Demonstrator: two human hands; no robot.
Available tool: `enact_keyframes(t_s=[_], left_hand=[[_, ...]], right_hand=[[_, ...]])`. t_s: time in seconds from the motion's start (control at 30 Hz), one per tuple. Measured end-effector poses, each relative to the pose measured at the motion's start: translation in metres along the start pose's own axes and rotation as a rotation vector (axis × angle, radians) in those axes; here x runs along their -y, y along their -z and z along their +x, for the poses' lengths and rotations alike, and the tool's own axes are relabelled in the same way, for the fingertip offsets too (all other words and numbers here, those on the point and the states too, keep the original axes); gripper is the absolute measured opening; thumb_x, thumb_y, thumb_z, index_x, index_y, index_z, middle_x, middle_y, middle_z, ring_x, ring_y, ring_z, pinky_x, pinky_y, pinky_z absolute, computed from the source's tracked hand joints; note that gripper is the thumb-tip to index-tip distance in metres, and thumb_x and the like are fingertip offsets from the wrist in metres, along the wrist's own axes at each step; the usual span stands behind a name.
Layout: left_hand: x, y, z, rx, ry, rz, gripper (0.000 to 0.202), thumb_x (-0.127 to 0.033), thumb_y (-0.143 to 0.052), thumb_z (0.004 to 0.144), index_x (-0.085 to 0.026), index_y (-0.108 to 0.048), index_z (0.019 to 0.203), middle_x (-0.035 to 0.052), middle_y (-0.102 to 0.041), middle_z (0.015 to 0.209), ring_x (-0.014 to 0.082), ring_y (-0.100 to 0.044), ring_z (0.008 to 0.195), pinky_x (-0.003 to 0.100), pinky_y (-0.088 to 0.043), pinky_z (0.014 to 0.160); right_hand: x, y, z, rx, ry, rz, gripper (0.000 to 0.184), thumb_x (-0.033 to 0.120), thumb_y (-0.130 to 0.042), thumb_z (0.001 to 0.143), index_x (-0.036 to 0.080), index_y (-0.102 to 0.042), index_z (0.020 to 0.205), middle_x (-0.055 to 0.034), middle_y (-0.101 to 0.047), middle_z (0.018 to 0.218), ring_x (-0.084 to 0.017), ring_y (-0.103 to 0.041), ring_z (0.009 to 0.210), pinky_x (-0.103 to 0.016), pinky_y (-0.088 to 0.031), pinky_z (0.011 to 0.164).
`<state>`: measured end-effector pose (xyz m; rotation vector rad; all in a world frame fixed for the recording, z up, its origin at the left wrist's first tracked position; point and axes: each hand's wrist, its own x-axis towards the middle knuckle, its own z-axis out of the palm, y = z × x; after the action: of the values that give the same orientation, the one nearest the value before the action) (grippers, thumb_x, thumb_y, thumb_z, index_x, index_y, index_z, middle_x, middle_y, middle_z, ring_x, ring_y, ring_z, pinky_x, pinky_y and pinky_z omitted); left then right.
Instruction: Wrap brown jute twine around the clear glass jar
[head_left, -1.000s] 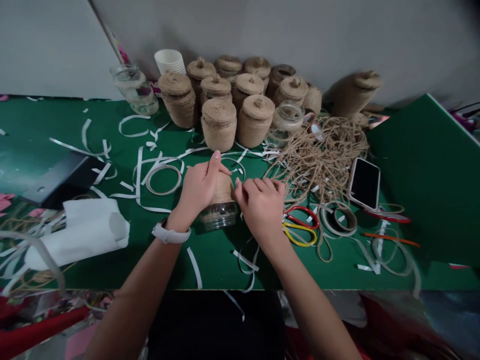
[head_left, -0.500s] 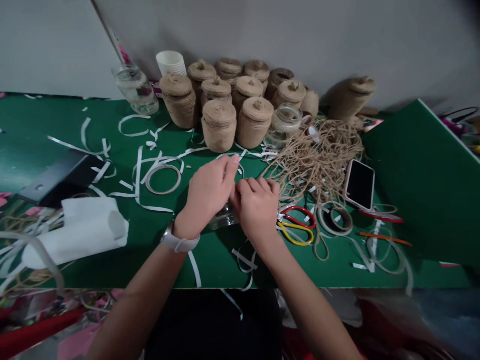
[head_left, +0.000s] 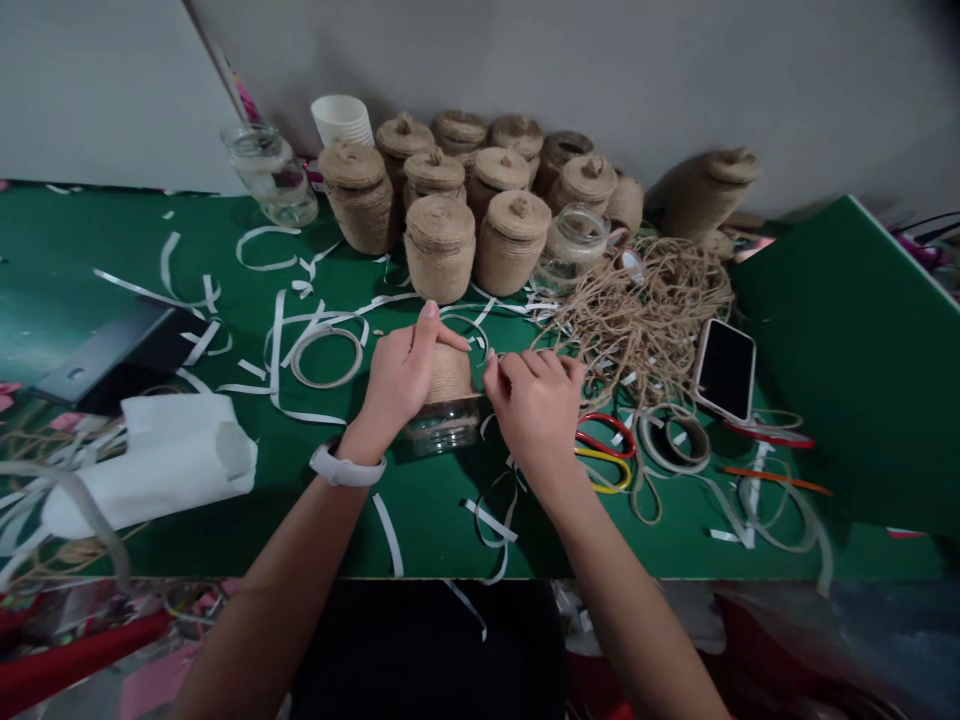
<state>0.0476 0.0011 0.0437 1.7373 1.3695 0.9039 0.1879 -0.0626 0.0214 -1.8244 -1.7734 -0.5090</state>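
Note:
A glass jar (head_left: 448, 418) lies tipped on the green table (head_left: 90, 290), its upper half wound in jute twine. My left hand (head_left: 401, 375) wraps round the wound part of the jar, forefinger pointing up. My right hand (head_left: 536, 405) is closed just right of the jar, pinching the strand of twine that runs to the loose twine heap (head_left: 637, 315). A white watch band sits on my left wrist.
Several twine-covered jars (head_left: 439, 245) stand at the back with two bare glass jars (head_left: 270, 175) and a paper cup stack (head_left: 341, 120). Scissors (head_left: 604, 450), tape rolls (head_left: 682, 440), a phone (head_left: 726, 368), white paper strips, a white paper roll (head_left: 165, 460) and a raised green board (head_left: 855, 350) surround my hands.
My left hand drew back off the jar's top, so the twine-wound part shows again. My right hand moved slightly right, pulling the strand with it.

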Motion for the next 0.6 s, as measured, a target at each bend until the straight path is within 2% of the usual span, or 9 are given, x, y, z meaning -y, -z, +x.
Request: enact_keyframes(t_s=[0.17, 0.37, 0.43, 0.5, 0.6], left_hand=[[0.006, -0.004, 0.0, -0.003, -0.03, -0.107, 0.069, -0.06, -0.024, 0.1, -0.026, -0.075, 0.07, 0.0034, -0.078, 0.085, 0.0202, -0.071, 0.089, 0.032, -0.049, 0.092], [0.012, -0.012, -0.006, -0.099, -0.089, -0.303, 0.064, -0.053, -0.021, 0.103, -0.022, -0.068, 0.072, 0.0055, -0.076, 0.091, 0.0185, -0.07, 0.095, 0.033, -0.05, 0.096], [0.01, -0.011, -0.007, -0.046, -0.173, -0.222, 0.053, -0.049, -0.029, 0.102, -0.021, -0.067, 0.079, 0.006, -0.075, 0.096, 0.0188, -0.069, 0.097, 0.032, -0.05, 0.094], [0.003, -0.008, -0.008, 0.016, -0.243, -0.043, 0.04, -0.044, -0.037, 0.102, -0.021, -0.065, 0.085, 0.0063, -0.074, 0.098, 0.0194, -0.068, 0.095, 0.031, -0.05, 0.088], [-0.015, -0.007, -0.008, 0.011, -0.262, 0.192, 0.037, -0.039, -0.035, 0.103, -0.021, -0.066, 0.095, 0.0072, -0.073, 0.097, 0.0206, -0.068, 0.091, 0.031, -0.049, 0.081]], right_hand=[[0.009, -0.005, -0.007, 0.064, -0.026, 0.021, 0.034, 0.028, -0.049, 0.097, 0.02, -0.063, 0.066, -0.0001, -0.065, 0.065, -0.017, -0.052, 0.07, -0.033, -0.029, 0.083], [0.013, -0.002, -0.005, -0.001, -0.072, 0.02, 0.033, 0.026, -0.049, 0.096, 0.02, -0.062, 0.066, -0.0007, -0.065, 0.065, -0.017, -0.052, 0.07, -0.033, -0.031, 0.083], [0.013, 0.0, -0.003, -0.011, -0.062, 0.01, 0.032, 0.025, -0.05, 0.095, 0.02, -0.061, 0.066, -0.0006, -0.065, 0.065, -0.017, -0.052, 0.07, -0.033, -0.031, 0.083], [0.014, 0.003, -0.002, -0.01, -0.036, 0.005, 0.031, 0.025, -0.051, 0.095, 0.02, -0.061, 0.065, -0.0003, -0.064, 0.064, -0.017, -0.052, 0.07, -0.033, -0.031, 0.082], [0.017, 0.005, -0.002, 0.017, 0.005, 0.019, 0.031, 0.026, -0.052, 0.095, 0.02, -0.062, 0.067, -0.0005, -0.064, 0.064, -0.018, -0.052, 0.07, -0.034, -0.03, 0.082]])
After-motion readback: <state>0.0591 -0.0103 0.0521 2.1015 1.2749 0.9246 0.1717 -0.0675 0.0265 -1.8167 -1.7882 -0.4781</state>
